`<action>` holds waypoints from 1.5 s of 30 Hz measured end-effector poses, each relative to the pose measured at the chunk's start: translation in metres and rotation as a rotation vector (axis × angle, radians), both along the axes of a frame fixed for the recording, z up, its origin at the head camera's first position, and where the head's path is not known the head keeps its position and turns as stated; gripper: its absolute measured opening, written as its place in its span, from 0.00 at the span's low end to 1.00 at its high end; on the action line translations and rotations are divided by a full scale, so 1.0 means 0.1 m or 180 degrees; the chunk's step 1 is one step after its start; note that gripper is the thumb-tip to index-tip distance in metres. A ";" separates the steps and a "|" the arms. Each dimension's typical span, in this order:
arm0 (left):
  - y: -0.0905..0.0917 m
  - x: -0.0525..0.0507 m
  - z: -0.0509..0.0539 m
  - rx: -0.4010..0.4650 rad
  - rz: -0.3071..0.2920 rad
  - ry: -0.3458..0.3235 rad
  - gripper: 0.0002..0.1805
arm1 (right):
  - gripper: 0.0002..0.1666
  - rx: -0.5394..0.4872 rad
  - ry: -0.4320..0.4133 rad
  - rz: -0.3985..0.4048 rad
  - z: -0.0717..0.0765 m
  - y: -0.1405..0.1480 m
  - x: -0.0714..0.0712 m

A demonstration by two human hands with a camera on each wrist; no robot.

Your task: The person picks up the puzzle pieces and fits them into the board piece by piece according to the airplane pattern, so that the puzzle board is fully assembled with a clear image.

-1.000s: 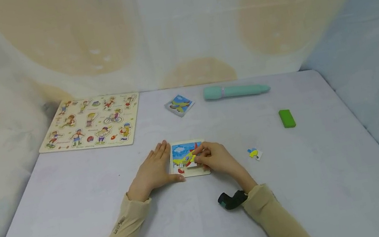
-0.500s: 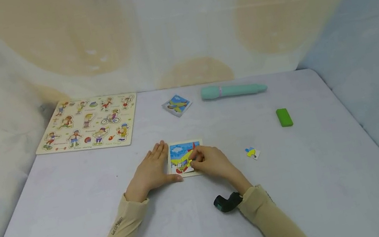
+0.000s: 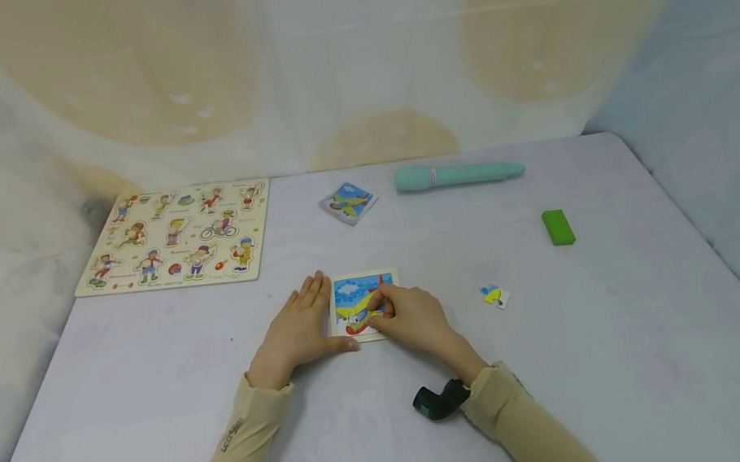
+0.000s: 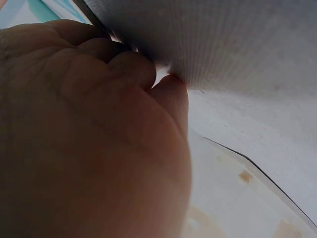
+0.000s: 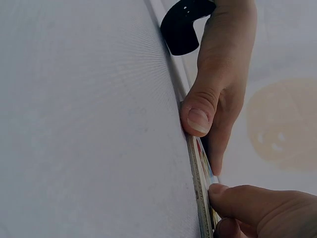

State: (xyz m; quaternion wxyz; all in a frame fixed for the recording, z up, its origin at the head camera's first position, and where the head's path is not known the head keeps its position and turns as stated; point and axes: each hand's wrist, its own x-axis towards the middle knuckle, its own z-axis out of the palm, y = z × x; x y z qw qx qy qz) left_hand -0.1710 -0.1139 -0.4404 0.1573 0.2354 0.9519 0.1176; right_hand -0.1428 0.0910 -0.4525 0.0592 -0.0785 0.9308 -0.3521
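Note:
A small square jigsaw puzzle (image 3: 354, 290) with a yellow and red airplane on blue sky lies in a pale frame before me. My left hand (image 3: 295, 337) steadies it, fingers straight along the left side and thumb at the near corner. Over the puzzle's lower right, my right hand (image 3: 417, 322) has curled fingers, thumb and index finger pinching a puzzle piece largely covered by them. The right wrist view shows the right thumb (image 5: 218, 189) low at the puzzle's edge. One loose puzzle piece (image 3: 496, 296), yellow, blue and white, lies to the right.
A board with sports figures (image 3: 178, 236) lies back left. Behind the puzzle are a small airplane picture card (image 3: 349, 202) and a mint-green pen-shaped object (image 3: 459, 173). A green block (image 3: 558, 227) sits farther right. A black device (image 3: 440, 400) is at my right wrist.
My right hand has shifted slightly left and lowered a piece into the puzzle's lower part, where its white edge no longer stands out. The left hand has stayed put.

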 end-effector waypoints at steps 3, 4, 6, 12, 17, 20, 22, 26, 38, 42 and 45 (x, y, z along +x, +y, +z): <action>0.00 0.00 0.00 0.0005 0.0001 -0.0003 0.64 | 0.11 -0.0002 0.0006 -0.0012 0.00 -0.01 0.00; 0.00 0.00 0.00 0.0008 -0.0001 -0.0004 0.64 | 0.11 0.0004 0.0007 -0.0013 0.00 -0.01 0.01; 0.00 0.01 0.00 0.0010 0.0001 -0.0011 0.64 | 0.11 0.0008 0.0008 -0.0011 0.00 -0.01 0.01; -0.01 0.01 0.00 0.0007 0.0015 -0.0013 0.64 | 0.10 0.0040 0.0009 0.0012 -0.02 -0.01 0.00; -0.01 0.00 0.00 0.0024 0.0014 0.0016 0.64 | 0.10 0.0004 0.0035 0.0081 -0.01 0.01 -0.02; -0.01 -0.01 0.01 0.0008 0.0008 0.0008 0.64 | 0.09 -0.0131 -0.0043 0.0115 -0.01 0.04 -0.03; 0.00 -0.01 0.01 0.0007 0.0005 -0.0010 0.65 | 0.07 -0.0232 -0.0135 0.0119 0.00 0.07 -0.03; 0.00 -0.01 0.01 -0.0001 -0.0013 -0.0013 0.65 | 0.07 -0.0363 -0.0291 0.0122 0.01 0.10 -0.04; 0.00 0.00 -0.01 0.0009 0.0016 -0.0033 0.65 | 0.09 -0.0817 -0.0507 0.0272 0.08 0.28 -0.11; 0.01 0.00 0.00 -0.0006 0.0018 -0.0047 0.65 | 0.11 -0.1140 -0.0341 0.0081 0.16 0.53 -0.14; 0.00 0.00 0.01 -0.0019 0.0015 -0.0038 0.65 | 0.13 -0.1215 -0.0262 -0.0106 0.19 0.77 -0.13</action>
